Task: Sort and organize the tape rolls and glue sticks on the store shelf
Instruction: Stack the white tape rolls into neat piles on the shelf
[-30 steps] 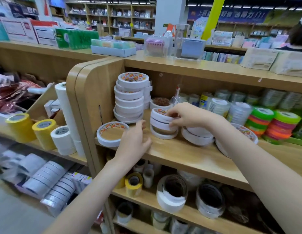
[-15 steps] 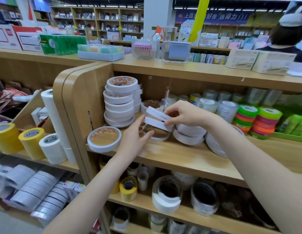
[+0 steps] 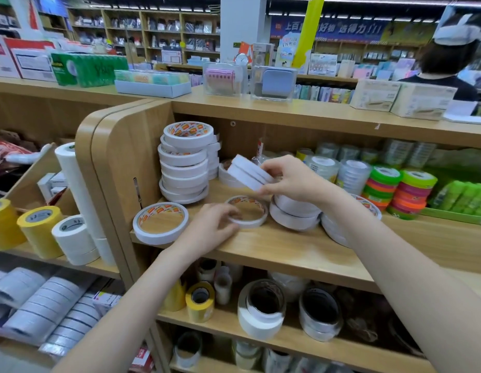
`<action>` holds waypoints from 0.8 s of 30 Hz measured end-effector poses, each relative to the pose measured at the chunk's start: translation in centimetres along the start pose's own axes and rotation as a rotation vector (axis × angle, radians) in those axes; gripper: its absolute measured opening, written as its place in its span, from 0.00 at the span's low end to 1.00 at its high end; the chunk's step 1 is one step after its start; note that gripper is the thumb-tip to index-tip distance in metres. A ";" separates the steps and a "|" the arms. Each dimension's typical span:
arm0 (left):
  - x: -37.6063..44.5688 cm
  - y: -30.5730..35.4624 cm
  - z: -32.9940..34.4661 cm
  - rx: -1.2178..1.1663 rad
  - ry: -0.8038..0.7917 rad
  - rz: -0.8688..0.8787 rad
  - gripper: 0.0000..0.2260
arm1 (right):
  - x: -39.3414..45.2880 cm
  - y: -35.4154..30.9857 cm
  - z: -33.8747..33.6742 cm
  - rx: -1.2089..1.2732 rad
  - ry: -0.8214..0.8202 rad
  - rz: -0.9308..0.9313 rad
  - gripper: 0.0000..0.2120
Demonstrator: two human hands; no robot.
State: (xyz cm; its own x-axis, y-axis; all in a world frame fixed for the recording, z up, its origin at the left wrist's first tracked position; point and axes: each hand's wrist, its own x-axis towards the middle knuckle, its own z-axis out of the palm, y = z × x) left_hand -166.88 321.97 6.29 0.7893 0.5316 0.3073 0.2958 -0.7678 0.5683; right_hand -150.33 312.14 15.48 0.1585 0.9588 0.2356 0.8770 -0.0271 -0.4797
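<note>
**Tape rolls at the left end of the wooden shelf: position and hand state**

Landmark: the tall stack of white rolls (image 3: 186,162) standing at the left end of the wooden shelf (image 3: 282,246), against the curved side panel.

1. Lifted rolls. The right hand (image 3: 290,179) holds a pair of white tape rolls (image 3: 248,172) in the air, just right of the tall stack and about level with its middle. The pair is tilted: its flat faces lean up and to the left, and its hole axis runs on a slant rather than vertical. Thumb and fingers are curled round the right edge of the pair, gripping it. The right forearm comes in from the lower right, wrist slightly bent.

2. Flat roll. A single thin roll (image 3: 247,211) lies flat on the shelf board, below and right of the tall stack, hole axis vertical. The left hand (image 3: 209,227) rests at its near left rim, fingers bent and touching the edge; whether they pinch it cannot be told. The left forearm rises from the lower left.

3. Front roll. A wider roll with orange print (image 3: 160,222) lies flat directly in front of the tall stack, at the shelf's front edge.

4. Short stack. Two white rolls (image 3: 294,214) lie stacked right of the flat roll, under the right wrist.
</note>
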 end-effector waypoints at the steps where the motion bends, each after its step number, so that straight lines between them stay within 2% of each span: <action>1: 0.0 -0.1 -0.1 0.071 -0.074 0.024 0.12 | 0.1 0.1 -0.3 0.024 0.033 -0.001 0.07; 3: 0.1 -0.2 -0.5 0.035 -0.079 0.031 0.08 | 0.1 -0.1 -0.8 0.038 0.042 0.002 0.08; 5: 0.0 0.2 -1.2 -0.209 -0.036 -0.032 0.04 | 0.0 -0.3 -0.9 0.009 0.013 -0.002 0.10; 7: -0.1 0.5 -2.0 -0.404 -0.050 -0.077 0.05 | -0.1 -0.5 -0.9 -0.016 -0.017 0.004 0.12; 10: -0.5 0.5 -2.8 -0.443 -0.063 -0.081 0.06 | -0.1 -0.7 -0.8 -0.022 -0.052 0.014 0.11; 15: -0.6 0.2 -3.1 -0.469 0.011 -0.078 0.06 | 0.3 -1.3 -0.7 -0.046 -0.172 -0.001 0.07; 24: -0.4 0.8 -4.7 -0.589 0.247 0.069 0.06 | 0.9 -3.4 -1.0 0.151 -0.154 -0.012 0.09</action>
State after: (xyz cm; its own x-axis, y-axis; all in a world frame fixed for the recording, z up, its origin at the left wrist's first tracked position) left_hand -169.50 322.87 10.23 0.6280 0.6083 0.4854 -0.1519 -0.5159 0.8431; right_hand -152.70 312.81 18.11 0.0676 0.9910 0.1159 0.7983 0.0159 -0.6020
